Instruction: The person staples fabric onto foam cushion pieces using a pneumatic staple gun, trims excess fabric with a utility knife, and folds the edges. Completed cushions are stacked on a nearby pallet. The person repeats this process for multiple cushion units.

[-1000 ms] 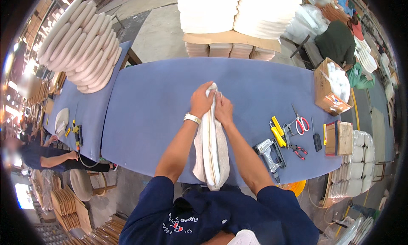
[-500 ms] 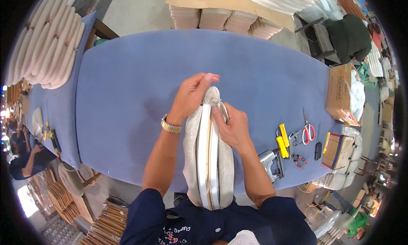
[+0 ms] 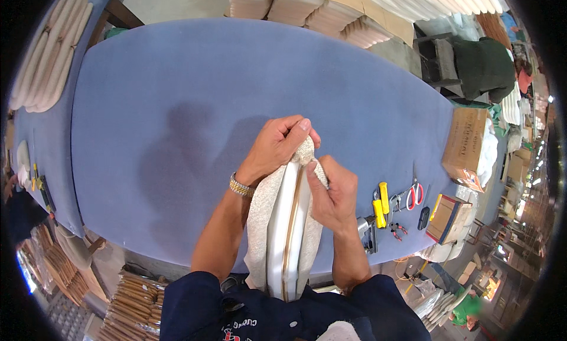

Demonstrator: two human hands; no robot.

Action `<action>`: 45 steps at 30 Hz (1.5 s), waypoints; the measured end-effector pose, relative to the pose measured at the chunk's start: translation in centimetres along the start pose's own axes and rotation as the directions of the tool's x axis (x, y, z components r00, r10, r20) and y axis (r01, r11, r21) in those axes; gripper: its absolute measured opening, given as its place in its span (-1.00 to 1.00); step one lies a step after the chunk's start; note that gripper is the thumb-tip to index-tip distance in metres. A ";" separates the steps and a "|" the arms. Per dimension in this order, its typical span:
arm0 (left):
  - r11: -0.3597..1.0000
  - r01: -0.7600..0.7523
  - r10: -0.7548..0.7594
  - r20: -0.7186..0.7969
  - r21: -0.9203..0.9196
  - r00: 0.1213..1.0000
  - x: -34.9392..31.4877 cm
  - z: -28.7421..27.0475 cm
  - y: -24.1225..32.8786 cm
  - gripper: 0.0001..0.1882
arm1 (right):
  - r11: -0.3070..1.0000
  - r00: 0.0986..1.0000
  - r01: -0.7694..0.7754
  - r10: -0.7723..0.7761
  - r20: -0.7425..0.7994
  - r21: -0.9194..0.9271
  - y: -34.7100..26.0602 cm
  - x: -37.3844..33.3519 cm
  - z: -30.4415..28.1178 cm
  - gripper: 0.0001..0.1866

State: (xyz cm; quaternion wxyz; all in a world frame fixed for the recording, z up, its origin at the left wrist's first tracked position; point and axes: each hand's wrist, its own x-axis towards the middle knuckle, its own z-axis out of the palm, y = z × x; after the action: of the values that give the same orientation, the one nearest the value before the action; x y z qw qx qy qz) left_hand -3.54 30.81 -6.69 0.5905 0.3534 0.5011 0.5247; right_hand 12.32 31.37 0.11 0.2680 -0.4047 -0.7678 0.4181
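Note:
A padded seat cushion (image 3: 275, 234) stands on edge between my forearms, its near end against my body. White foam shows on both sides of a thin brown board edge (image 3: 293, 214), and beige textured fabric (image 3: 260, 229) hangs along the outsides. My left hand (image 3: 282, 141) is closed on the gathered fabric at the cushion's far tip, thumb on top. My right hand (image 3: 334, 193) grips the fabric edge just to the right of that tip, its thumb pressed along the foam. The fingertips under the fabric are partly hidden.
On the blue table (image 3: 153, 75), to the right, lie yellow-handled tools (image 3: 381, 206), red-handled scissors (image 3: 414, 194), small pliers (image 3: 398, 231) and a partly hidden staple gun (image 3: 367, 233). A cardboard box (image 3: 465, 141) stands at the right edge. Stacked pads (image 3: 50, 57) sit far left.
My left hand has closed over the fabric at the tip, where its fingers were stretched out before. My right hand still grips the fabric. The view has shifted, and the cushion leans slightly more rightward.

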 end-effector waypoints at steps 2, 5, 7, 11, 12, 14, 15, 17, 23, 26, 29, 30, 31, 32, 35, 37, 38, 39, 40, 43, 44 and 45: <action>0.996 0.001 -0.005 -0.045 -0.088 0.999 -0.5 0.2 0.0 -0.56 | 0.997 0.997 0.062 -0.060 0.049 -0.050 -0.8 0.0 0.4 -0.76; 0.991 -0.098 0.095 -0.047 -0.088 0.994 -0.9 -0.5 -0.4 -0.59 | 0.980 0.984 0.160 -0.148 0.100 -0.120 -1.8 0.0 1.4 -0.79; 0.981 -0.179 0.176 -0.041 -0.069 0.984 -1.1 -0.9 -0.7 -0.61 | 0.958 0.972 0.209 -0.181 0.150 -0.198 -2.4 -0.1 1.6 -0.80; 0.937 -0.329 0.344 -0.134 0.121 0.929 -2.1 -0.8 0.1 -0.66 | 0.929 0.968 0.200 -0.138 0.211 -0.312 -3.2 -0.5 1.7 -0.82; 0.911 -0.331 0.363 -0.099 0.245 0.927 -2.5 -1.1 1.0 -0.67 | 0.934 0.972 0.185 -0.128 0.199 -0.305 -3.3 -0.7 1.6 -0.82; 0.809 -0.330 0.389 -0.022 0.488 0.921 -3.7 -2.3 2.9 -0.66 | 0.968 0.988 0.100 -0.070 0.136 -0.228 -2.9 -1.3 1.6 -0.81; 0.823 -0.357 0.398 -0.001 0.442 0.917 -4.4 -2.6 3.6 -0.66 | 0.988 0.996 0.032 -0.019 0.091 -0.153 -2.7 -1.7 1.6 -0.80; 0.848 -0.402 0.416 0.038 0.346 0.909 -5.9 -2.8 4.8 -0.65 | 0.993 0.994 -0.108 0.107 0.021 0.048 -2.1 -2.3 1.8 -0.76; 0.788 -0.365 0.433 -0.024 0.496 0.901 -7.4 -1.4 4.2 -0.60 | 0.940 0.978 -0.175 0.201 -0.062 0.292 -1.1 -2.1 2.4 -0.70; 0.780 -0.362 0.467 -0.091 0.511 0.879 -7.5 -1.0 3.3 -0.69 | 0.960 0.977 -0.210 0.211 0.013 0.183 -1.6 -1.3 1.2 -0.70; 0.776 -0.357 0.495 -0.151 0.520 0.856 -7.3 -0.1 3.2 -0.79 | 0.986 0.991 -0.136 0.135 0.014 0.095 -1.5 -0.9 1.3 -0.71; 0.776 -0.359 0.506 -0.172 0.518 0.845 -7.2 0.1 3.2 -0.83 | 0.987 0.989 -0.145 0.143 0.030 0.072 -1.5 -0.8 1.1 -0.71; 0.804 -0.337 0.477 -0.193 0.490 0.857 -7.1 0.2 3.1 -0.86 | 0.987 0.987 -0.154 0.151 0.044 0.049 -1.7 -0.6 0.8 -0.71; 0.830 -0.315 0.448 -0.213 0.461 0.868 -7.0 0.3 3.0 -0.90 | 0.986 0.985 -0.162 0.160 0.058 0.026 -1.7 -0.5 0.6 -0.71; 0.878 -0.326 0.432 -0.282 0.351 0.857 -6.5 1.1 1.8 -0.99 | 0.993 0.993 -0.121 0.121 0.014 0.015 -1.3 -0.5 0.4 -0.74; 0.900 -0.354 0.424 -0.320 0.256 0.847 -6.2 1.7 1.1 -0.97 | 0.995 0.993 -0.085 0.088 -0.074 0.048 -1.1 -0.4 0.7 -0.82; 0.909 -0.366 0.414 -0.330 0.201 0.848 -6.1 2.0 0.9 -0.96 | 0.996 0.990 -0.065 0.072 -0.118 0.062 -1.1 -0.4 0.9 -0.85; 0.915 -0.376 0.404 -0.341 0.147 0.849 -6.0 2.2 0.8 -0.95 | 0.998 0.988 -0.031 0.038 -0.150 0.049 -1.0 -0.4 1.2 -0.85; 0.918 -0.372 0.396 -0.354 0.137 0.847 -6.0 2.3 0.7 -0.95 | 0.999 0.984 0.002 0.004 -0.180 0.033 -1.0 -0.4 1.5 -0.85; 0.917 -0.381 0.395 -0.388 0.115 0.833 -6.0 2.3 0.5 -0.93 | 0.993 0.980 0.119 -0.117 -0.159 0.003 -1.6 -0.5 1.9 -0.87; 0.910 -0.399 0.409 -0.400 0.113 0.820 -6.3 2.2 0.7 -0.93 | 0.987 0.978 0.160 -0.159 -0.133 -0.002 -1.7 -0.5 1.8 -0.88; 0.902 -0.416 0.426 -0.413 0.118 0.805 -6.6 1.8 0.7 -0.93 | 0.976 0.983 0.177 -0.170 -0.069 0.127 -1.3 -0.4 1.9 -0.89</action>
State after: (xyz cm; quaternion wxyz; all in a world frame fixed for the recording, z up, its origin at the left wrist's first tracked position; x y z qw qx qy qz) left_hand -1.61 24.74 -4.16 0.3307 0.3379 0.5333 0.7015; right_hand 10.57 29.82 0.24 0.3517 -0.3294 -0.7628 0.4312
